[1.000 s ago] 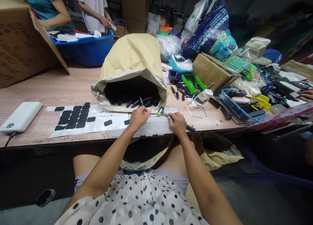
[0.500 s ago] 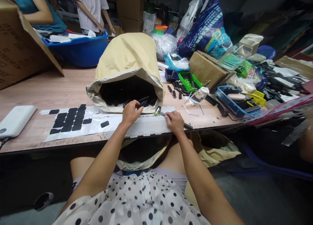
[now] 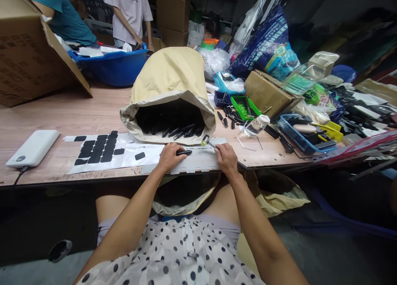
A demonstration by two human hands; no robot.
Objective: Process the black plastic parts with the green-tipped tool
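Wood tbl (image 3: 105,101): L grip (image 3: 169,156) clamped on blk pen-like pc (image 3: 185,152), poking out twd R grip (image 3: 227,159), clamped on hammer (image 3: 205,140)

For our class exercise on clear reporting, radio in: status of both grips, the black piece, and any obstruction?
Left grip on black pen-like piece. Right grip on hammer. Possible obstruction: open sack, close beyond hammer head.

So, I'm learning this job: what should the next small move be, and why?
Probably bring the hammer over the black piece: the left hand holds it, and the right hand has the hammer, its head close to the piece but apart.
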